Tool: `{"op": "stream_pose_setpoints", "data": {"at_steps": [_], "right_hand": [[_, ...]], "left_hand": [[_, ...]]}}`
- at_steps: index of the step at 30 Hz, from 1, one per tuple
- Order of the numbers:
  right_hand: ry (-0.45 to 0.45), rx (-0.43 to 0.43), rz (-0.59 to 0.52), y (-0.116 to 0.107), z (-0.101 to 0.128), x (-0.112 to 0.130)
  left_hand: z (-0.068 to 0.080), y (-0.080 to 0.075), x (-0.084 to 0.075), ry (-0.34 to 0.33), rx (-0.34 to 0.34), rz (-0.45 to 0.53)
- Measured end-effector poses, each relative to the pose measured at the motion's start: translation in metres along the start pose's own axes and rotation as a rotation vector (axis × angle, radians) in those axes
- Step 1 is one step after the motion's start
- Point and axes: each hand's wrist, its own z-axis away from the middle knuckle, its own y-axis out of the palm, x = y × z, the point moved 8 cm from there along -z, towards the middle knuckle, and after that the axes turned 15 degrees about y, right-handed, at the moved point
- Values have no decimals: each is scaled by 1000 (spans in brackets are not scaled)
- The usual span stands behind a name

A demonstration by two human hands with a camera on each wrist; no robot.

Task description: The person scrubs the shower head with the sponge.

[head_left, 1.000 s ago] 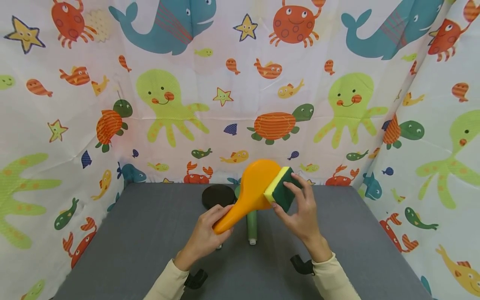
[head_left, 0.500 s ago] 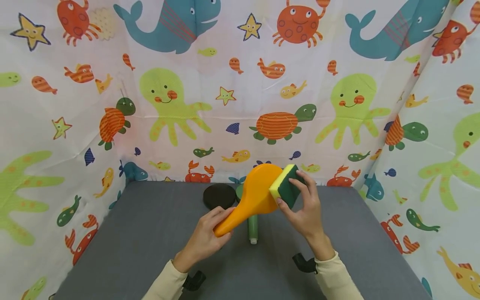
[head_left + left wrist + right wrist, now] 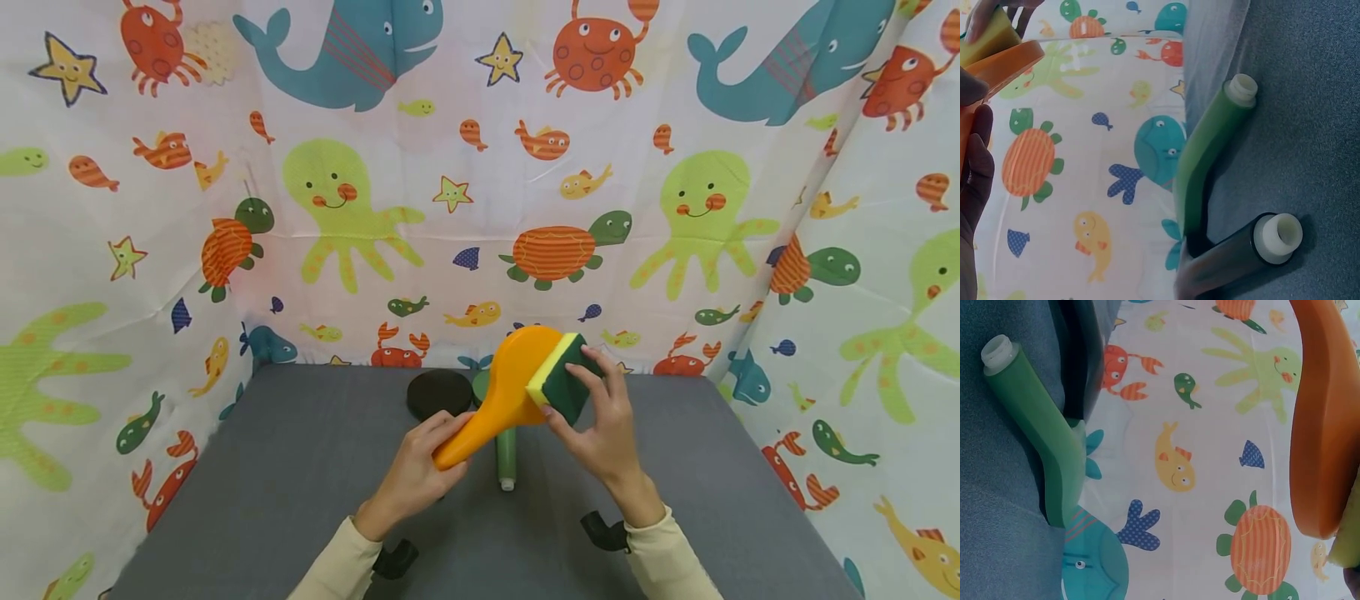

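My left hand (image 3: 417,475) grips the handle of an orange shower head (image 3: 517,375), holding it raised above the table with the round head up and to the right. A yellow and dark green sponge (image 3: 564,379) is in my right hand (image 3: 603,433), pinched between thumb and fingers. The sponge's yellow side lies against the right part of the round head. In the left wrist view, the fingers (image 3: 979,162) wrap the orange handle, whose lower end is hidden. The right wrist view shows the orange shower head (image 3: 1322,425) and only a corner of the sponge (image 3: 1347,531).
Behind my hands, a green shower head (image 3: 506,458) and a black shower head (image 3: 438,394) lie on the grey table (image 3: 315,475). Both have white threaded ends, seen in the left wrist view. A curtain (image 3: 450,242) printed with sea animals encloses the back and sides.
The sponge slid slightly up and right on the round head, then came back down and left. The orange shower head stays gripped, shifting only slightly. The view tilts a little.
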Motion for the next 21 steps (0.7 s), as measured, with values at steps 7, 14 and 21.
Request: {"op": "stream_pose_setpoints", "data": {"at_steps": [7,14,21], "right_hand": [[-7,-1,11,0,-3,-4],[31,-15,-24,-3,-11,-19],[72,-8,8,-5,-15,-25]], "left_hand": [[0,4,4,-6,10,-3],[1,5,3,-1,48,-8],[3,6,0,-2,70,-13]]}}
